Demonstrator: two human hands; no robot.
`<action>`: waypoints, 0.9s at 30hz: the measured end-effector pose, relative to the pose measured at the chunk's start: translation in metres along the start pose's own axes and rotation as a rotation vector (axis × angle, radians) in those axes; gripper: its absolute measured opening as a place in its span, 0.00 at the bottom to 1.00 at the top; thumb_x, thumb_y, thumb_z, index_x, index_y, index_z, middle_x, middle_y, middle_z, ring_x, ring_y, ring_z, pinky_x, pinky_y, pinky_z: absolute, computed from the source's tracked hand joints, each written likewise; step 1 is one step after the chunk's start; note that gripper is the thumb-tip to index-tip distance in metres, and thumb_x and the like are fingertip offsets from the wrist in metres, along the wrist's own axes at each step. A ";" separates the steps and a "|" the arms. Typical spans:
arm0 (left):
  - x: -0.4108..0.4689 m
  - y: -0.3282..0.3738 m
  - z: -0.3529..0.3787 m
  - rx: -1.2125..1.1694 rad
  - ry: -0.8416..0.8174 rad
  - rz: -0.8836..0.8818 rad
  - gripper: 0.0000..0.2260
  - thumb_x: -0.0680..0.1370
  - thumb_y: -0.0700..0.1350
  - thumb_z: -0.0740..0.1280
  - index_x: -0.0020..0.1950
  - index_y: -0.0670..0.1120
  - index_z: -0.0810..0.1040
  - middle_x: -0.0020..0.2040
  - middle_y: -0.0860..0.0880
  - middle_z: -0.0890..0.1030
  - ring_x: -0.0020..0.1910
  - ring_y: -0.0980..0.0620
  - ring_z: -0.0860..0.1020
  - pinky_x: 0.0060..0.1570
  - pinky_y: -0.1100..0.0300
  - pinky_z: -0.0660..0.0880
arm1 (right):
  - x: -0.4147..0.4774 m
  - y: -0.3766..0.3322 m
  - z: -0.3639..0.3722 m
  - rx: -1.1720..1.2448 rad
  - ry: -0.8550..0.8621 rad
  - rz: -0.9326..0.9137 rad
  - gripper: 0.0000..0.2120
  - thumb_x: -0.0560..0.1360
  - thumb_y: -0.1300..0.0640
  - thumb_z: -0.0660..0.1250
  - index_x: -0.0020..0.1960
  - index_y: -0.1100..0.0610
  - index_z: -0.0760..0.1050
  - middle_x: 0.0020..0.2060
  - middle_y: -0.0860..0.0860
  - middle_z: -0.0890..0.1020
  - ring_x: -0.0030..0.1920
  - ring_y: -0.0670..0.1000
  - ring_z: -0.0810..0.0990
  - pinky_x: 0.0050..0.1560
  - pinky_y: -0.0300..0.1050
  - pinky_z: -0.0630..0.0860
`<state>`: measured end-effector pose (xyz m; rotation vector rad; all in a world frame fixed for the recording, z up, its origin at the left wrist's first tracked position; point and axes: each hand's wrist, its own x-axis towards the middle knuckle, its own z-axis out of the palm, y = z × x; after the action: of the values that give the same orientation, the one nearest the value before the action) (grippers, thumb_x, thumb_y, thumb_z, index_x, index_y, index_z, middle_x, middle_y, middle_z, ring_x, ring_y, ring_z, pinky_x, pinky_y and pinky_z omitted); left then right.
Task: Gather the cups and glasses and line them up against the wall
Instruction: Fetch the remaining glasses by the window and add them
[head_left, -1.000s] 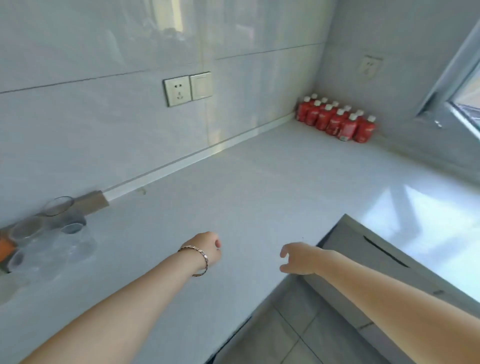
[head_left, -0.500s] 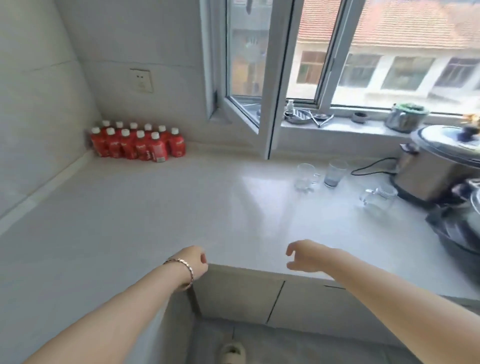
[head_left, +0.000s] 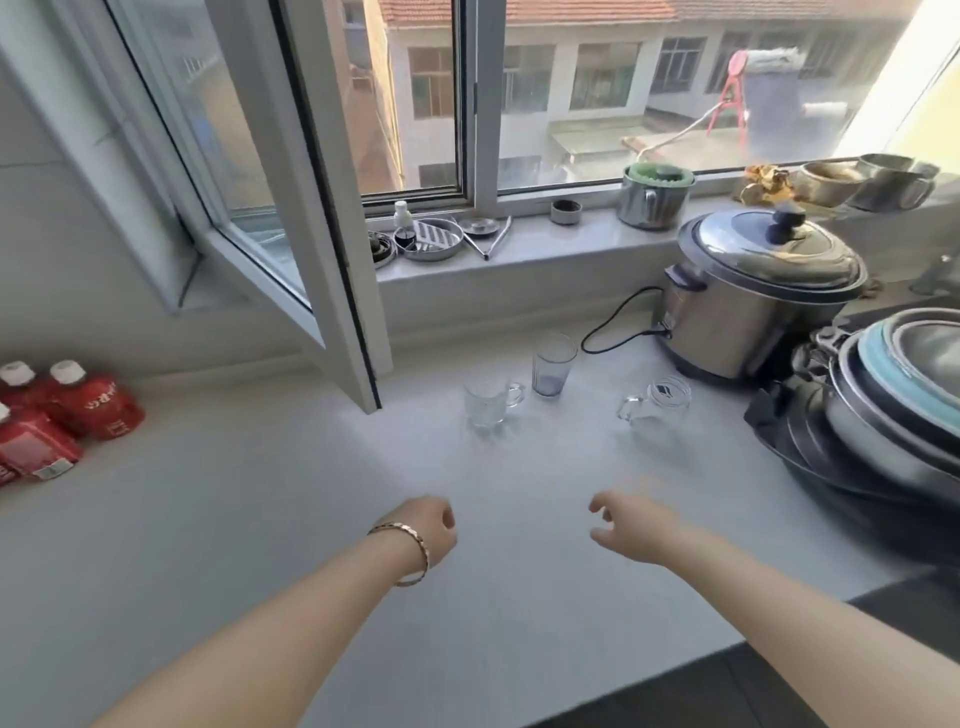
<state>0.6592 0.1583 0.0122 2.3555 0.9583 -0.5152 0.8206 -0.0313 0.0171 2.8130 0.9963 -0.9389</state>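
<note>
Stretching across the whole lower view, a pale counter (head_left: 260, 519) runs up to a window (head_left: 571, 93) with one pane swung inward. At the right edge a stack of metal pans and bowls (head_left: 883, 415) sits beside a steel cooker (head_left: 753, 301) with a domed lid, its black cord (head_left: 613, 332) trailing on the counter. Red bottles (head_left: 62, 410) with white caps stand at the far left against the wall.

Both bare forearms reach forward over the counter. The left hand (head_left: 431, 530), wearing a bracelet (head_left: 410, 551), is loosely curled and holds nothing. The right hand (head_left: 634, 525) has its fingers spread slightly and is empty too.

Beyond the hands, well apart from them, stand three pieces of glassware: a clear mug (head_left: 488, 405) with its handle to the right, a bluish tumbler (head_left: 553, 364) just behind it, and a second handled mug (head_left: 657, 402) near the cooker.
</note>
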 end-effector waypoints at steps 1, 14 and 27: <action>0.011 0.005 -0.002 -0.003 -0.006 -0.003 0.12 0.77 0.46 0.59 0.57 0.47 0.76 0.59 0.48 0.79 0.56 0.47 0.78 0.57 0.57 0.73 | 0.012 0.001 -0.010 0.002 0.030 -0.003 0.22 0.77 0.51 0.61 0.69 0.54 0.66 0.66 0.51 0.72 0.68 0.52 0.69 0.63 0.43 0.68; 0.119 0.068 -0.020 -0.157 0.050 -0.327 0.20 0.78 0.48 0.59 0.70 0.49 0.64 0.67 0.48 0.73 0.64 0.48 0.74 0.63 0.57 0.71 | 0.236 -0.011 -0.143 -0.025 0.138 -0.217 0.48 0.68 0.44 0.72 0.77 0.49 0.44 0.76 0.52 0.52 0.74 0.57 0.58 0.70 0.52 0.66; 0.223 0.146 -0.032 -0.284 0.272 -0.712 0.40 0.72 0.62 0.63 0.76 0.49 0.47 0.69 0.42 0.61 0.61 0.40 0.73 0.47 0.55 0.71 | 0.265 0.028 -0.147 -0.089 0.103 -0.392 0.36 0.67 0.46 0.70 0.71 0.51 0.59 0.60 0.53 0.70 0.56 0.57 0.77 0.51 0.45 0.74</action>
<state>0.9196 0.2057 -0.0314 1.8126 1.8768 -0.2830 1.0790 0.1270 -0.0117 2.6658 1.6010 -0.7517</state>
